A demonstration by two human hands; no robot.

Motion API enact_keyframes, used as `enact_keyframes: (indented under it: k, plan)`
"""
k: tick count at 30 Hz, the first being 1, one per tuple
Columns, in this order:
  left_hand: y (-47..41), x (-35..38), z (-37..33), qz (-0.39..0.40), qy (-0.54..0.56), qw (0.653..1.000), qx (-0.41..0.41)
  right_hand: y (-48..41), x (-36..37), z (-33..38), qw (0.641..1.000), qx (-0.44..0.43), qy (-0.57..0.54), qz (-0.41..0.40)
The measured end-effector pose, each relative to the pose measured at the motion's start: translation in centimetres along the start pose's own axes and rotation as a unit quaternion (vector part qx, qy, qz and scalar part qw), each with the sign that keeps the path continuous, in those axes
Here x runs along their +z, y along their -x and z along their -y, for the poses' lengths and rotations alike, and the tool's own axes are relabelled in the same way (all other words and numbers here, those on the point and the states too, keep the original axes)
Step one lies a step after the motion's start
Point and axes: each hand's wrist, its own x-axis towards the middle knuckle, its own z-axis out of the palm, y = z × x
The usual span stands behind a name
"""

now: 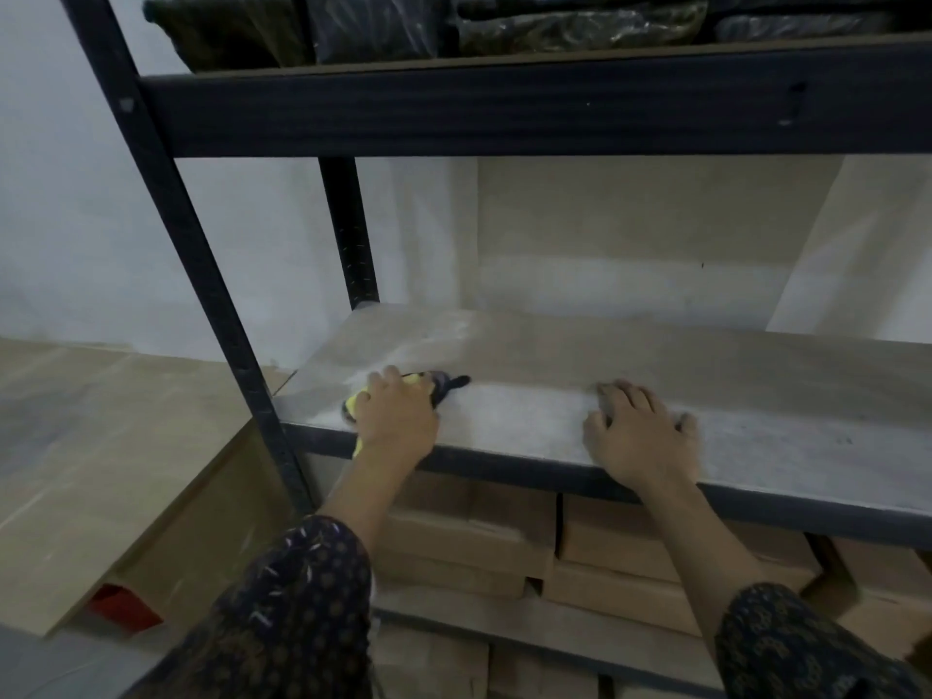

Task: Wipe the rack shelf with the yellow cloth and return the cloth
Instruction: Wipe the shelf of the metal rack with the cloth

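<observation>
Head view, the only one.

Left hand [398,416] pressed down on the yellow cloth [361,399] near the front left corner of the rack shelf [555,355], about 8 o'clock from the shelf's middle. Fingers [383,383] curled over the cloth, closed on it and bunching it under the palm. Likely reason: a wad under a flat palm takes pressure well and will not slide out during a stroke.

Right hand [638,433] lies flat on the bare shelf at about 5 o'clock from its middle, well apart from the cloth. Its fingers are spread and hold nothing. Judged to be a brace, steadying the body while the other arm works.

The cloth: mostly hidden by the hand. Bright yellow shows at the hand's left edge and between the knuckles; a thin yellow strip hangs just over the shelf's front lip under the wrist. A dark part [449,384] sticks out at 2 o'clock from the hand; cannot tell whether it belongs to the cloth or is something else.

The shelf: pale board, dull and grey toward the front, with whitish dusty smears near the cloth and along the front half. Black upright [201,274] stands just left of the cloth. Cardboard boxes [605,547] on the shelf below; dark bagged goods [383,22] on the one above.

Judgement: wiping under way, most of the board to the right not yet done.
</observation>
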Motion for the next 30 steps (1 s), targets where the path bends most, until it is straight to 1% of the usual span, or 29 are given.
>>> enact_keyframes:
  k: [3, 4, 5, 6, 7, 8, 9, 10, 11, 12, 13, 14, 15, 16, 18, 19, 21, 22, 23, 24, 25, 26, 27, 28, 29, 30]
  plan:
    - [-1.1, 0.1, 4.0, 0.023, -0.007, 0.999, -0.028, -0.3, 0.1, 0.3, 1.0, 0.025, 0.008, 0.014]
    - [-1.4, -0.2, 4.8, 0.044, 0.01, 0.999, -0.029, -0.3, 0.1, 0.6, 0.999, 0.033, 0.007, 0.0]
    - [-1.7, -0.5, 5.3, 0.056, 0.049, 0.997, -0.031, -0.3, 0.1, 1.2, 0.999, 0.035, -0.006, -0.033]
    - [-2.0, -0.7, 5.4, 0.058, 0.112, 0.991, -0.036, -0.1, 0.0, 2.2, 0.996, 0.023, -0.041, -0.075]
    - [-2.3, -0.9, 5.2, 0.046, 0.191, 0.98, -0.035, 0.1, -0.1, 3.8, 0.988, 0.005, -0.109, -0.109]
    - [-2.5, -1.1, 4.8, 0.028, 0.27, 0.962, -0.021, 0.5, -0.2, 5.7, 0.97, -0.014, -0.207, -0.124]
    - [-2.6, -1.3, 4.1, 0.015, 0.341, 0.94, 0.0, 0.9, -0.4, 8.0, 0.943, -0.022, -0.313, -0.108]
    - [-2.5, -1.6, 3.2, 0.02, 0.398, 0.917, 0.019, 1.3, -0.6, 10.4, 0.908, -0.021, -0.414, -0.066]
    - [-2.4, -1.9, 2.2, 0.037, 0.447, 0.893, 0.034, 1.7, -0.7, 12.6, 0.861, -0.01, -0.508, -0.013]
    - [-2.1, -2.5, 1.3, 0.063, 0.485, 0.871, 0.044, 1.9, -0.7, 14.4, 0.808, 0.007, -0.589, 0.037]
    - [-1.9, -2.9, 0.5, 0.084, 0.508, 0.855, 0.053, 1.9, -0.8, 15.7, 0.753, 0.025, -0.653, 0.069]
    - [-1.7, -3.4, 0.1, 0.102, 0.516, 0.849, 0.058, 1.7, -1.0, 16.5, 0.712, 0.043, -0.697, 0.075]
    - [-1.5, -3.7, -0.1, 0.114, 0.525, 0.841, 0.065, 1.3, -1.1, 16.9, 0.693, 0.064, -0.716, 0.056]
    - [-1.4, -3.9, 0.0, 0.119, 0.547, 0.826, 0.072, 1.0, -1.3, 16.9, 0.69, 0.087, -0.718, 0.028]
    - [-1.2, -3.9, 1.0, 0.119, 0.604, 0.784, 0.081, -0.1, -1.3, 16.3, 0.71, 0.129, -0.692, -0.016]
    - [-1.3, -3.7, 1.7, 0.118, 0.618, 0.773, 0.081, -0.7, -1.4, 15.7, 0.721, 0.141, -0.678, -0.03]
    - [-1.8, -3.3, 3.3, 0.11, 0.617, 0.776, 0.076, -1.9, -1.5, 14.3, 0.739, 0.159, -0.652, -0.051]
    - [-2.2, -3.2, 4.3, 0.098, 0.607, 0.786, 0.071, -2.6, -1.6, 13.5, 0.758, 0.164, -0.628, -0.062]
    - [-2.7, -2.8, 5.3, 0.076, 0.594, 0.799, 0.065, -3.2, -1.6, 12.8, 0.793, 0.166, -0.581, -0.076]
    - [-3.2, -2.5, 6.3, 0.052, 0.57, 0.818, 0.059, -3.7, -1.5, 12.1, 0.849, 0.172, -0.491, -0.089]
    - [-3.6, -2.1, 7.2, 0.027, 0.542, 0.838, 0.053, -4.0, -1.4, 11.6, 0.911, 0.185, -0.352, -0.104]
    - [-4.0, -1.6, 8.1, 0.005, 0.507, 0.861, 0.047, -4.2, -1.1, 11.4, 0.955, 0.187, -0.195, -0.118]
    - [-4.3, -1.0, 8.8, -0.011, 0.463, 0.885, 0.043, -4.2, -0.7, 11.5, 0.976, 0.169, -0.079, -0.114]
    - [-4.5, -0.4, 9.4, -0.025, 0.414, 0.909, 0.041, -4.2, -0.3, 12.0, 0.986, 0.143, -0.02, -0.081]
    - [-4.6, 0.2, 9.8, -0.041, 0.366, 0.929, 0.041, -4.3, 0.4, 12.7, 0.992, 0.126, -0.001, -0.028]
    - [-4.6, 0.8, 10.1, -0.056, 0.323, 0.944, 0.038, -4.5, 1.3, 13.3, 0.992, 0.126, 0.001, 0.024]
